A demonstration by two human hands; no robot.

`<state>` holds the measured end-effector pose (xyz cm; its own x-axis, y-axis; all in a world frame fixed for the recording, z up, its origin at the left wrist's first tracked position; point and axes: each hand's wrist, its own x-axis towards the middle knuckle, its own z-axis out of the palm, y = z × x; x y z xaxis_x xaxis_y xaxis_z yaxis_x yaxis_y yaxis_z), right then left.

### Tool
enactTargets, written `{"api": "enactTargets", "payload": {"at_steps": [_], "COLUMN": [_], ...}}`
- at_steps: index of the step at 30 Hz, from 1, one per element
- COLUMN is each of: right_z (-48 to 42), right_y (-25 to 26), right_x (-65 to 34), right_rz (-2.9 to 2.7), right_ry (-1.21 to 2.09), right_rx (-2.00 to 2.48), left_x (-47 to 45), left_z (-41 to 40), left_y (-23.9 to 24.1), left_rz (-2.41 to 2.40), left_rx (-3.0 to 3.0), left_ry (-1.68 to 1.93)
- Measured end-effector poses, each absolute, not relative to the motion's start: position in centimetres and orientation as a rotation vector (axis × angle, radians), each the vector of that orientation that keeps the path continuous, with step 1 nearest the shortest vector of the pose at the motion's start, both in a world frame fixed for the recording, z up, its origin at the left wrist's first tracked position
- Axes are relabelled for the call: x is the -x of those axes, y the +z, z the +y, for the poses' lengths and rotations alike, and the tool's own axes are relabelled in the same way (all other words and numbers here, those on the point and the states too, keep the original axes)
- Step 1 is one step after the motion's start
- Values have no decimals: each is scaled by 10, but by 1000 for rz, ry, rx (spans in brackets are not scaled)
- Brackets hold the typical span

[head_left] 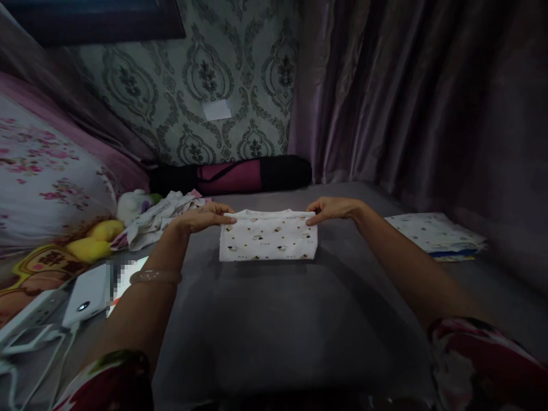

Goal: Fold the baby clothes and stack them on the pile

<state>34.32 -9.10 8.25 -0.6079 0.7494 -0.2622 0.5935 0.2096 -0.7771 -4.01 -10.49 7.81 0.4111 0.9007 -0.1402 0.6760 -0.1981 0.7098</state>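
Observation:
A white garment (pixel 269 237) with small printed animals and dots is folded into a flat rectangle over the grey sheet (pixel 274 331). My left hand (pixel 209 217) pinches its upper left corner between thumb and fingers. At the upper right corner, my right hand (pixel 327 210) grips the cloth the same way. The lower edge hangs toward me, with a shadow beneath it; whether it touches the sheet I cannot tell.
Crumpled clothes (pixel 165 217) and a yellow plush toy (pixel 96 240) lie to the left, near a white power bank (pixel 88 294) and a power strip (pixel 32 314). Folded printed cloth (pixel 434 233) lies at right. A long black-and-maroon bag (pixel 231 176) rests against the wall.

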Motion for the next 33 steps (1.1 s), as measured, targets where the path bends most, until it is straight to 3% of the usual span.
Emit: {"api": "enactTargets", "payload": {"at_steps": [5,11,17,24,33], "right_z": [-85,-78,-123,-152,-147], "right_y": [65,42,-21,-52,-46], "right_x": [-345,-339,-341,-343,-325], "right_rz": [-2120,-2209,-2590,-2763,-2541], "right_ry": [1369,515,40,36,198], "right_rx": [1356,1271,1052,1048,1329], "left_x": [29,23,28,43,24], "left_z": [-96,-93,-129,-158,-159], "left_y": [64,46,-20,-74,-50], "left_rz": [1351,1493,1423,1283,1455], "left_rx": [-1893,-2123,-2513,-2673,-2458], "left_ry": [454,891,578,410,438]}}
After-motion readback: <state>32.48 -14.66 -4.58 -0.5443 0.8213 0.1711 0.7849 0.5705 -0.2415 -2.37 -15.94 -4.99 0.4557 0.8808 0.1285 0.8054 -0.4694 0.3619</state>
